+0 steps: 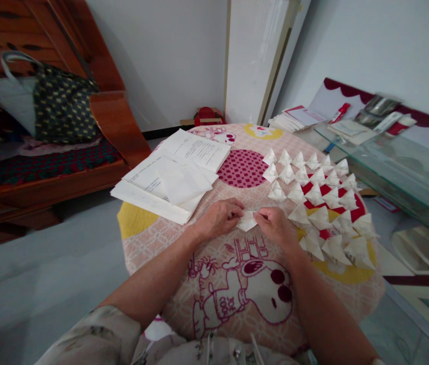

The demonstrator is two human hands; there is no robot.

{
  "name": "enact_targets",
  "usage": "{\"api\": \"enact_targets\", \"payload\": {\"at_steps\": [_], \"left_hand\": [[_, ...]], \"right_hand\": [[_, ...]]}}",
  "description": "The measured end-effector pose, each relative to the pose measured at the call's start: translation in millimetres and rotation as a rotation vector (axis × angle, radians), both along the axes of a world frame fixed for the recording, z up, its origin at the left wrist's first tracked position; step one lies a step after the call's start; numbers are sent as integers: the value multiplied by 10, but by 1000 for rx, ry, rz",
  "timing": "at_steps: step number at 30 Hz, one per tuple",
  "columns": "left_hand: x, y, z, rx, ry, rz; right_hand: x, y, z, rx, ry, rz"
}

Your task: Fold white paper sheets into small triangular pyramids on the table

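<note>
White paper piece (247, 222) is sitting between both hands, low over the table (168, 244); whether it's touching the cloth isn't showing. Left hand (221, 219) is pinching its left end, right hand (276, 225) its right end, fingers pressing together on both sides. That two-sided grip is probably keeping the paper taut and its creases lined up. Printed sheets (161, 185) are lying stacked at left, likely for easy reach, away from the working spot. Folded paper points (315, 194) are standing in rough rows at right, presumably so they're not getting crushed. Glass shelf (392, 175) is running alongside, carrying small items
</note>
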State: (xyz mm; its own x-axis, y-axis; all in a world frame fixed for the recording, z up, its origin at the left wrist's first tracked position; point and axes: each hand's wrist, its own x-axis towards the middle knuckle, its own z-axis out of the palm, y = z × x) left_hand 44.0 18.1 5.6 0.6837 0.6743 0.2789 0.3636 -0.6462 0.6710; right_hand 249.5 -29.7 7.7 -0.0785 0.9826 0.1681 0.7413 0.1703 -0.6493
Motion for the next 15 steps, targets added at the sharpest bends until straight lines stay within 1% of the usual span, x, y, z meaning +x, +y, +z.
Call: {"api": "enact_targets", "payload": {"at_steps": [3,7,9,11,15], "left_hand": [[-27,30,0,-70,-110,37],[-83,104,-44,-140,-288,169],[-100,126,-68,-155,-311,218],[-101,129,-75,-164,-315,233],[-79,104,-56,-165,-320,244]], "right_hand": [[-20,-15,-2,-6,-95,-38],[-17,-27,20,10,-43,-72],[-6,-26,23,41,12,-86],[3,-25,18,72,63,-82],[16,-25,12,176,141,-16]]}}
